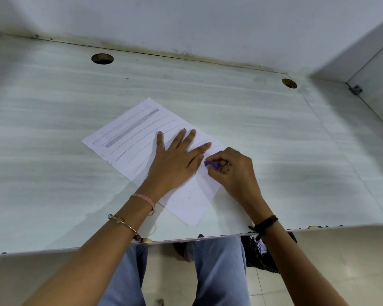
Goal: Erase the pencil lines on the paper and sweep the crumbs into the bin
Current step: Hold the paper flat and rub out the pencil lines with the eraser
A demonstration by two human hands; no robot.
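View from above the seated person. We see the paper (142, 138) lying askew on the pale desk (53, 129). Its far half carries pencil lines (145, 132) and one broad shaded band (132, 128), while its near half looks blank. The left hand (175, 160) lies flat on the middle of the sheet, fingers straight and spread, pressing it down. The right hand (230, 171), just beside it at the sheet's right edge, curls its fingers round a purple eraser (211, 164), whose tip meets the paper close to the left hand. We note two round holes (102, 58) in the desk near the wall. A dark crumpled object (261, 255) sits below the desk's front edge; we cannot tell what it is.
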